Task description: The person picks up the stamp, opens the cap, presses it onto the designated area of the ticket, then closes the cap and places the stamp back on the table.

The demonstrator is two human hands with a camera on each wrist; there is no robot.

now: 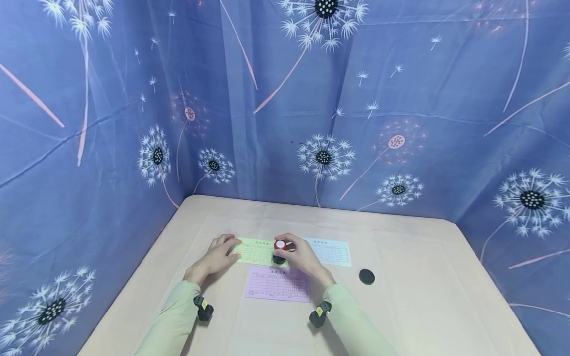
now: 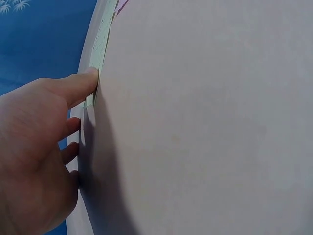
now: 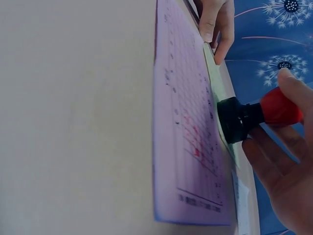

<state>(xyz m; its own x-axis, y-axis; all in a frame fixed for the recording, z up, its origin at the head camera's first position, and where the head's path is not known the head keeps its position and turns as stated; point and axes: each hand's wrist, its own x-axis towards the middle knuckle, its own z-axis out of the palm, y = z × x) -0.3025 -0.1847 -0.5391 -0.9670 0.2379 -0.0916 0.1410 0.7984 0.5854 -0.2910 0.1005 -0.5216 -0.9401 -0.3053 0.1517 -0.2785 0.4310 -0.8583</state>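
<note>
My right hand [image 1: 304,256] pinches the red knob of a round stamp [image 1: 279,245] whose black base stands on the right part of a green printed slip [image 1: 256,250]. In the right wrist view the stamp [image 3: 234,120] shows its black base against the green slip and its red knob by the thumb. My left hand [image 1: 218,256] rests at the green slip's left end with fingers extended. In the left wrist view the thumb of the left hand [image 2: 39,142] presses the slip's edge [image 2: 100,46]. A purple slip [image 1: 277,284] lies nearer me, bearing red marks on its right part.
A light blue printed slip [image 1: 329,252] lies right of the green one, partly behind the right hand. Further right is a round black lid [image 1: 367,277]. The cream table [image 1: 423,306] ends at a blue dandelion-print curtain [image 1: 276,148].
</note>
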